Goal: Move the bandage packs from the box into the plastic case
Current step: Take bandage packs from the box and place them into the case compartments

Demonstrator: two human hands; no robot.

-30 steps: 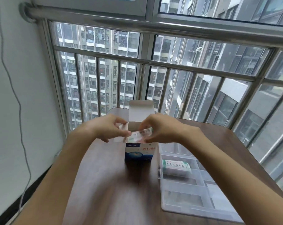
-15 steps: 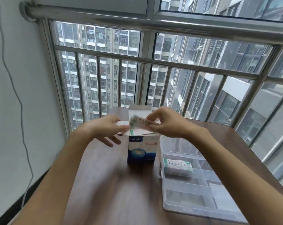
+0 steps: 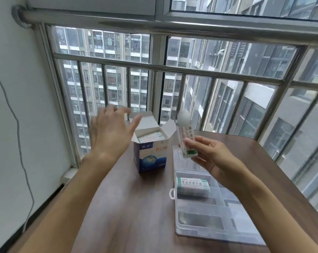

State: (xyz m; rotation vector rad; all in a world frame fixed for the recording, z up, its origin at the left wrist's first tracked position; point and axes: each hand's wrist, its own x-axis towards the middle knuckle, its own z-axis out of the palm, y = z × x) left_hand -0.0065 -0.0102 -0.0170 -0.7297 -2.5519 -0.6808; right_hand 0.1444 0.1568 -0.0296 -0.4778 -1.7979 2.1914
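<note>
Left hand (image 3: 109, 132) hovers with fingers spread, holding nothing, just left of the box (image 3: 151, 150). My right hand (image 3: 211, 156) pinches one bandage pack (image 3: 186, 141) upright between thumb and fingers, above the far end of the plastic case (image 3: 218, 232). Box stands upright near the table's (image 3: 127, 216) far edge, flaps open, more packs inside. Case lies open just right of the box, toward the table's right edge; one pack (image 3: 193, 184) lies flat in a far compartment.
</note>
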